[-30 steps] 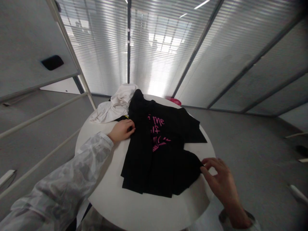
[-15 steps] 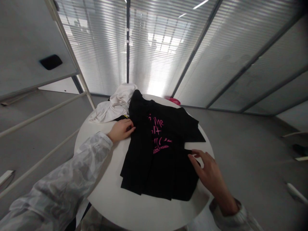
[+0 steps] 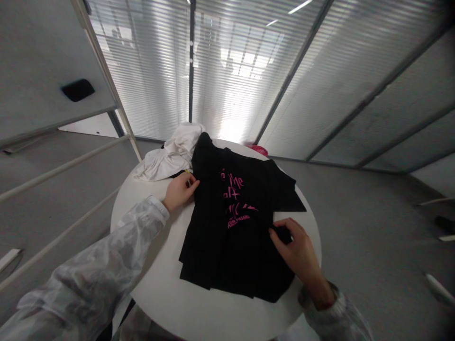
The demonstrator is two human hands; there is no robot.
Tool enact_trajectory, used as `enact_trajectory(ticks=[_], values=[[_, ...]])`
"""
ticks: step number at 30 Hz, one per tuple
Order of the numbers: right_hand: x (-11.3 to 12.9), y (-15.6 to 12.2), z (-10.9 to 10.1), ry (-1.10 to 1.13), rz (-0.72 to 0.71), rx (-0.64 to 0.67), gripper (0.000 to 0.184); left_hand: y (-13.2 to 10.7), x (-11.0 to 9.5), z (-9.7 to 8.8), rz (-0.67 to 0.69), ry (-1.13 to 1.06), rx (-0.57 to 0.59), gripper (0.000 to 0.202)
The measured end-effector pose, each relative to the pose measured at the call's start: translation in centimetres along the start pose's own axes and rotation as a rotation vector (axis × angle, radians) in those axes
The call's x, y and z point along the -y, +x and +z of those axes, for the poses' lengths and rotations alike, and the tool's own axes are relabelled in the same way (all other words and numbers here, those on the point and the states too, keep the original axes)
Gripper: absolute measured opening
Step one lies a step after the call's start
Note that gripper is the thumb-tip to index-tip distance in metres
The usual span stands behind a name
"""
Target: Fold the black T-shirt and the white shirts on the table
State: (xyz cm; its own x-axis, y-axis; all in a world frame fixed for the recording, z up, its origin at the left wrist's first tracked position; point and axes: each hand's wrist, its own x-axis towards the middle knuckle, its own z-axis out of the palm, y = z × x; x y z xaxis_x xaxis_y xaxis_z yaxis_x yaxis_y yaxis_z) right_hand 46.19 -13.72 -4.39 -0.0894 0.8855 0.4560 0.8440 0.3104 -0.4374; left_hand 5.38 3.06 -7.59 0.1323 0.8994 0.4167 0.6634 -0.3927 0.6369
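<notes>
One black shirt [image 3: 241, 265] is spread on one round white tabletop [image 3: 156, 284], with its pink lettering [image 3: 236, 194] faced upward and its left side folded inward over part of the print. Two bare hands are placed at its edges, one on each side. By the right hand [image 3: 293, 241] the shirt's right edge is gripped — the cloth is pinched between thumb and fingers beside the lower lettering. The left hand [image 3: 180, 191] is held half curled, its fingertips touched to the shirt's left edge; whether any cloth is pinched there cannot be told. Both forearms are covered by two pale, thin sleeves [image 3: 103, 265]. One crumpled white cloth [image 3: 170, 154] is piled at the far left of the tabletop — just beside the shirt's upper left corner — and one small dark piece [image 3: 179, 174] is partly shown beneath its near edge. Beyond the far edge, one pink basket [image 3: 259, 150] is partly seen. Two pale bars [image 3: 64, 164] are stretched across the left side, above the grey floor [image 3: 359, 208].
</notes>
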Motion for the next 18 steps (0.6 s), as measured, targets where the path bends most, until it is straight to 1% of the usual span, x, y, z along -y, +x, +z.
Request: enact_trajectory(ticks=[2,3,5,8,9,11,13,15,17,18], values=[[0.3,0.0,-0.2,0.016,0.03,-0.039,0.012,0.4,0.5,-0.4,-0.069,-0.052,-0.1,0.032],[0.3,0.0,-0.2,0.019,0.035,-0.034,0.012,0.5,0.9,-0.6,-0.1,-0.06,-0.141,0.033],[0.3,-0.1,0.0,0.021,0.005,0.035,0.011,0.9,1.5,-1.1,-0.15,-0.046,-0.184,0.034],[0.2,-0.1,0.2,0.002,-0.081,0.206,0.012,1.1,2.1,-1.5,-0.224,0.024,-0.168,0.036],[0.1,0.1,0.1,-0.007,-0.098,0.242,0.013,1.1,2.0,-1.6,-0.247,0.061,-0.145,0.037],[-0.3,0.8,-0.4,-0.007,-0.106,0.268,0.02,0.9,1.6,-1.6,-0.288,0.154,-0.081,0.043],[-1.5,2.2,-0.8,0.008,-0.091,0.234,0.028,0.7,0.9,-1.6,-0.293,0.247,-0.026,0.053],[-3.5,4.2,-0.9,-0.003,-0.045,0.15,0.031,0.5,0.3,-1.5,-0.252,0.308,-0.001,0.06],[-6.0,6.8,-0.4,-0.056,0.057,0.053,0.036,0.4,-0.1,-1.5,-0.196,0.313,0.018,0.059],[-7.4,8.1,0.0,-0.092,0.121,0.007,0.042,0.3,-0.2,-1.5,-0.177,0.293,0.029,0.055]])
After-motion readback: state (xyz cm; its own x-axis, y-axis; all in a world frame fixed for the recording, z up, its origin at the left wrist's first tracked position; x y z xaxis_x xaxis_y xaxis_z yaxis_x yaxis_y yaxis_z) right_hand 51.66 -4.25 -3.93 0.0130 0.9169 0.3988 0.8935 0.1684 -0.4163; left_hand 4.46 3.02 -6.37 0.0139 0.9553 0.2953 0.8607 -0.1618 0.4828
